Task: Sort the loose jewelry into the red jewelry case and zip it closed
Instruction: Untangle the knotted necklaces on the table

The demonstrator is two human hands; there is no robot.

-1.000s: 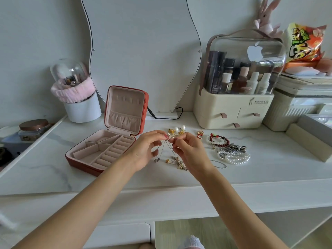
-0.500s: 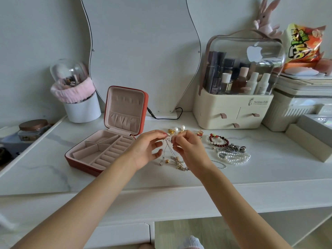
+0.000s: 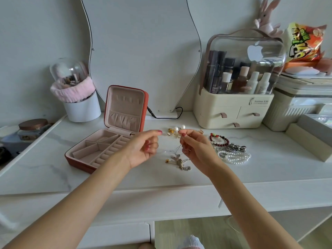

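Silver chain (image 3: 177,150) dangles from right hand (image 3: 195,150) pinch.

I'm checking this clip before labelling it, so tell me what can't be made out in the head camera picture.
- Thin chain, head view: too fine to tell whether the left hand pinches its other end.
- Tangled jewelry pile: pieces too small and knotted to count.
- Red jewelry case: the zipper is too small to make out.
- Right hand: its fingertips blur where they pinch the chain.
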